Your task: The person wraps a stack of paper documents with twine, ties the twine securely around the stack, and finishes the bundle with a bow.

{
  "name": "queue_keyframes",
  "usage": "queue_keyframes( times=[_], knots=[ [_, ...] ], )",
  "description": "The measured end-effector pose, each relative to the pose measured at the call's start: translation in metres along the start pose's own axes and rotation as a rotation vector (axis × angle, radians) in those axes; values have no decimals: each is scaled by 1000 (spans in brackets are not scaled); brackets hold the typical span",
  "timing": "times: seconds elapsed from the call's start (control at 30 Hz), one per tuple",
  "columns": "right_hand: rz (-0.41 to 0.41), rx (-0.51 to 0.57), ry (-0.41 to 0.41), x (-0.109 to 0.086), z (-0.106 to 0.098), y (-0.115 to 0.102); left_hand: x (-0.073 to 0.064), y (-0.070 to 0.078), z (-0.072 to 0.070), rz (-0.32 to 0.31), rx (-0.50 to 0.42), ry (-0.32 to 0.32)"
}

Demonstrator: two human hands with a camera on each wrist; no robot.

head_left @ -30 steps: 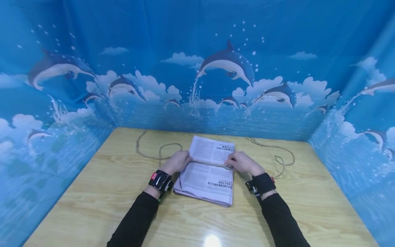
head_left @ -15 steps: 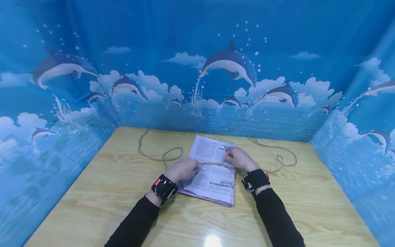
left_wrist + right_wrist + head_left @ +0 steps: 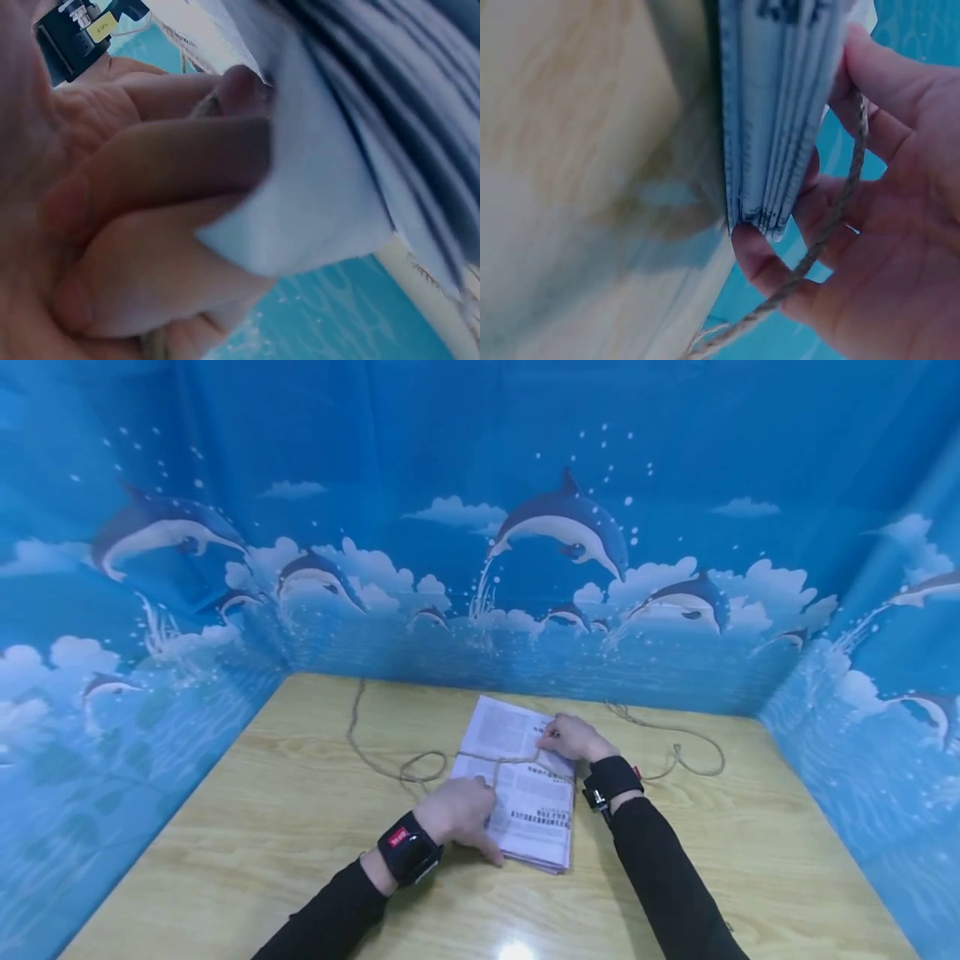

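Observation:
A folded stack of newspapers [image 3: 528, 814] lies on the wooden table, with twine [image 3: 517, 762] running across its top. At the stack's lower left, my left hand [image 3: 459, 812] grips a strand of the twine that bends toward me, its thumb reaching along the near edge. The left wrist view has curled fingers [image 3: 180, 157] beside a lifted sheet corner [image 3: 315, 172], twine showing between them. Over the upper right edge, my right hand [image 3: 576, 739] pinches the twine. In the right wrist view, the twine [image 3: 840, 202] crosses that palm, beside the layered paper edges [image 3: 769, 112].
Loose twine [image 3: 369, 763] loops across the table [image 3: 300, 827] left of the stack. Another loose length [image 3: 686, 731] curves at the back right. A blue dolphin-print curtain [image 3: 420, 643] encloses the table's back and sides.
My left hand has moved right and toward me, drawing its strand of twine down across the papers. My right hand has shifted slightly left and up, lifting off the stack's right edge with the twine.

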State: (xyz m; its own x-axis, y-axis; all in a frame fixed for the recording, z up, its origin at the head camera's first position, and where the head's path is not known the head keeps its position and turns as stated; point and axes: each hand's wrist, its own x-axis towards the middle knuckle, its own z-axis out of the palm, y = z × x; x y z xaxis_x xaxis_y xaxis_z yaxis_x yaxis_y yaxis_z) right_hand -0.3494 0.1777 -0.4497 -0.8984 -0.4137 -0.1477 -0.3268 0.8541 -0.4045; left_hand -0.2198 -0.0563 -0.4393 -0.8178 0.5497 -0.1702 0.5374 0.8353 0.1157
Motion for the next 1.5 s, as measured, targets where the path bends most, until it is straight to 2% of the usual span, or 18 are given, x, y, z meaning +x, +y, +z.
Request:
queue_keyframes(
  times=[0.1, 0.17, 0.27, 0.37, 0.5, 0.63, 0.7, 0.83, 1.0, 1.17, 1.27, 1.4, 1.5],
  knots=[
    [20, 36, 8, -4, -5, 4, 6, -5, -1, 10, 25, 25],
    [36, 43, 20, -8, -10, 6, 9, -13, -3, 33, 5, 42],
    [83, 1, 43, -19, -14, 9, 13, -32, -6, 85, -45, 59],
    [154, -54, 51, -34, -16, 9, 15, -53, -4, 102, -123, 59],
    [218, -111, 46, -53, -18, 6, 17, -79, 0, 56, -249, 82],
    [218, -159, 43, -64, -18, 0, 18, -95, 2, -27, -364, 94],
    [208, -182, 45, -68, -16, -3, 19, -98, 2, -63, -386, 89],
    [184, -214, 49, -73, -15, -7, 22, -98, 0, -109, -358, 77],
    [184, -193, 25, -76, -15, -11, 25, -99, 0, -142, -320, 74],
    [201, -157, -10, -80, -14, -11, 26, -101, 2, -137, -326, 71],
    [200, -92, -69, -82, -14, -10, 27, -102, 3, -125, -349, 79],
    [191, -2, -123, -84, -15, -5, 28, -104, 5, -101, -373, 163],
    [202, 11, -110, -84, -15, -1, 29, -105, 7, -79, -390, 246]
  ],
)
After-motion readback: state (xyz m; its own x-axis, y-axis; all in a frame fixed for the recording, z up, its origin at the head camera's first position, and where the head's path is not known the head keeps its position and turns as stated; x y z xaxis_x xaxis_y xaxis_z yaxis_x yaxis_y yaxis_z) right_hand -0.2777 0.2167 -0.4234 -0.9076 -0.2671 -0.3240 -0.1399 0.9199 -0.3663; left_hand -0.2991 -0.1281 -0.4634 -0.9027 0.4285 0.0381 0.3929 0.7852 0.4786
